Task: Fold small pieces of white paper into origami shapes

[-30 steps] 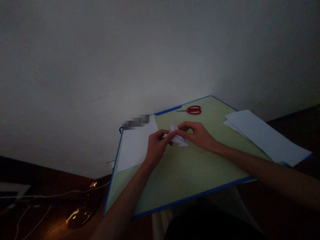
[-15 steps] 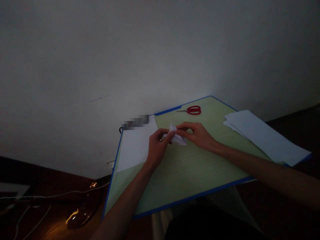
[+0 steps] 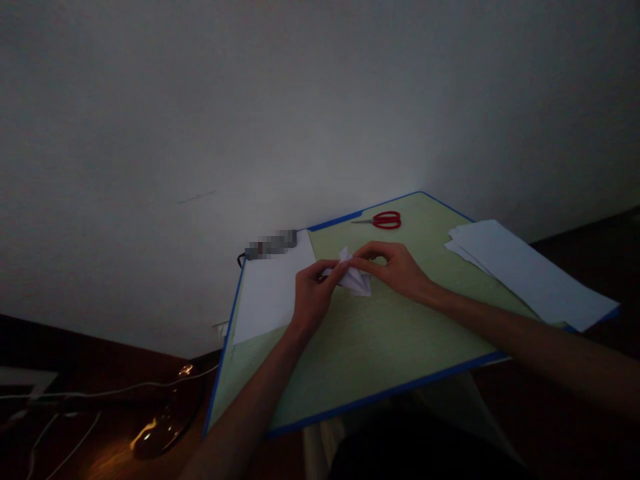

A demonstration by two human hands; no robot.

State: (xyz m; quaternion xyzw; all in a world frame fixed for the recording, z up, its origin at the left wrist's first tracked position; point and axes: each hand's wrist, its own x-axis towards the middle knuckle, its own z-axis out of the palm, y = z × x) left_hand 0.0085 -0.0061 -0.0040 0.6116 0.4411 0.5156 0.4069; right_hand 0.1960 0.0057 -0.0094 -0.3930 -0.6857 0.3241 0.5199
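A small piece of folded white paper [image 3: 357, 283] is held above the middle of the table, with creased points sticking up and down. My left hand [image 3: 316, 288] pinches its left side between thumb and fingers. From the right, my right hand [image 3: 390, 267] grips the paper near its top, thumb and forefinger closed on it close to the left thumb. The fingers partly cover the paper, so its full shape is hidden.
Red-handled scissors [image 3: 387, 220] lie at the back of the blue-edged green table [image 3: 395, 340]. A white sheet [image 3: 267, 293] is at the left, with a blurred dark object [image 3: 273, 245] behind it. Stacked white paper [image 3: 530, 273] overhangs the right edge. White cables [image 3: 115, 388] run at lower left.
The folded paper has tilted slightly, and more of its lower creased part shows. Both hands keep their pinch and have shifted only a little.
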